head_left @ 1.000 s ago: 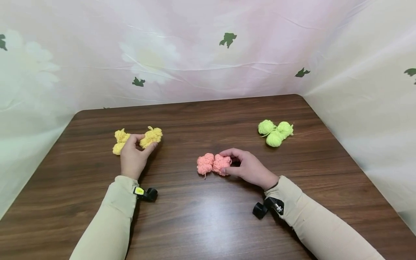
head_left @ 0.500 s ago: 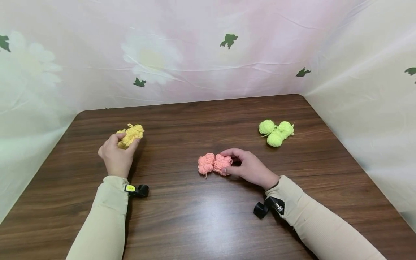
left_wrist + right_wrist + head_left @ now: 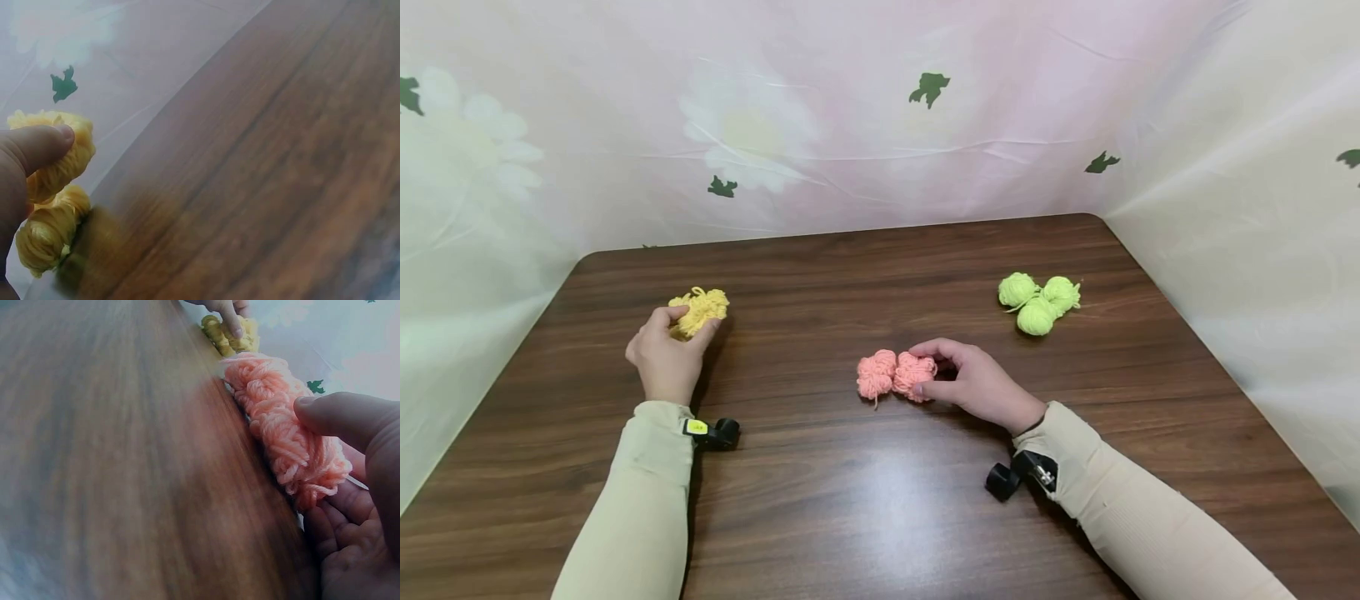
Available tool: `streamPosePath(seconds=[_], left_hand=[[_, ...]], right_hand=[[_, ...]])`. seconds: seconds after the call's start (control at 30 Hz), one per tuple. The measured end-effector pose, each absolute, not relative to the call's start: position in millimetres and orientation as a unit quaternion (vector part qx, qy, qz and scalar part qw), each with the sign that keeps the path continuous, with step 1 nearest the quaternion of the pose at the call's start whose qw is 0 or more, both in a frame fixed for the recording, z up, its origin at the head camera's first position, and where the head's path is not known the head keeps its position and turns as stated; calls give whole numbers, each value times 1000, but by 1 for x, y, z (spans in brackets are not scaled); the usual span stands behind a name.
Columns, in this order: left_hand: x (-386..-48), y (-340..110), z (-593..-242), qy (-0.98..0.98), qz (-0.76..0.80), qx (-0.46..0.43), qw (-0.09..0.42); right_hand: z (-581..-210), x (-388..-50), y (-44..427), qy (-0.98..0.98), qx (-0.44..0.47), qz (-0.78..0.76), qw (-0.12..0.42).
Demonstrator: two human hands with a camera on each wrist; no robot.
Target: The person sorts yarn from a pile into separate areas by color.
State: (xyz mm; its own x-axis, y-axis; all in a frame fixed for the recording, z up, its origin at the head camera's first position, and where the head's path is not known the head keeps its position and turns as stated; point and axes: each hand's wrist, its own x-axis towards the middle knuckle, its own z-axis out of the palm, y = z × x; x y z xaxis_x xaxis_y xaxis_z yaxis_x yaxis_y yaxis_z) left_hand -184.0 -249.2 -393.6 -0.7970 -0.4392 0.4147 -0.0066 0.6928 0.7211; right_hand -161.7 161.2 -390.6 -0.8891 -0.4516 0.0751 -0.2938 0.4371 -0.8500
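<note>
At the table's left, my left hand (image 3: 666,358) pinches a fluffy yellow yarn bundle (image 3: 706,308) between thumb and fingers. In the left wrist view this upper yellow bundle (image 3: 69,162) sits over another yellow yarn bundle (image 3: 47,240); whether they touch is hard to tell. My right hand (image 3: 985,387) holds a pink yarn bundle (image 3: 913,375) at the table's middle, its thumb on the near side and a finger on the far side. Against that one's left side lies a second pink bundle (image 3: 875,375). The right wrist view shows the pink yarn (image 3: 275,425) on the tabletop.
Three light green yarn balls (image 3: 1036,317) lie together at the back right of the brown wooden table (image 3: 820,500). A flower-printed cloth (image 3: 850,192) hangs behind the table and along its sides.
My left hand has carried its yellow bundle leftward, over to the other yellow one, then nearly stopped. The right hand stays on the pink yarn.
</note>
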Motion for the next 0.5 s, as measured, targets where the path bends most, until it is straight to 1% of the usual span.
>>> streamPosePath(seconds=[0.5], left_hand=[[-185, -253, -393, -877, -376, 172, 245]], right_hand=[[-390, -162, 161, 843, -219, -485, 84]])
